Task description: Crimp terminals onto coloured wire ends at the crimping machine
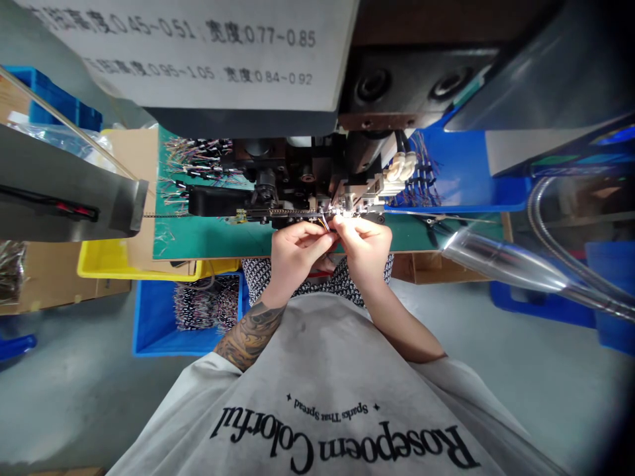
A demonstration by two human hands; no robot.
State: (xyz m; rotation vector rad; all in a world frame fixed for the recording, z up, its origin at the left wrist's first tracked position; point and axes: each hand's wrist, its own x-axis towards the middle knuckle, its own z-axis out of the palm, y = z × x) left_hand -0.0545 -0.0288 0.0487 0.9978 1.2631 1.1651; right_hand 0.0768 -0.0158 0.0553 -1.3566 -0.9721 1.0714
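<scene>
Both hands meet at the front of a terminal crimping machine (pixel 307 175), close to its brightly lit working point. My left hand (pixel 300 254) is closed in a pinch on thin coloured wires (pixel 325 223). Right beside it my right hand (pixel 364 248) has thumb and forefinger pressed together at the same wires, just under the crimping spot. The wire ends are hidden by the fingers and glare. A strip of metal terminals (pixel 292 211) runs in from the left along the machine's front.
Bundles of wires lie on the green mat (pixel 213 241) behind the machine. A lamp (pixel 501 258) on a bendable neck reaches in from the right. A blue bin (pixel 149 330) of wire bundles and a yellow tray (pixel 99 261) are at lower left. A labelled panel (pixel 223 92) overhangs the top.
</scene>
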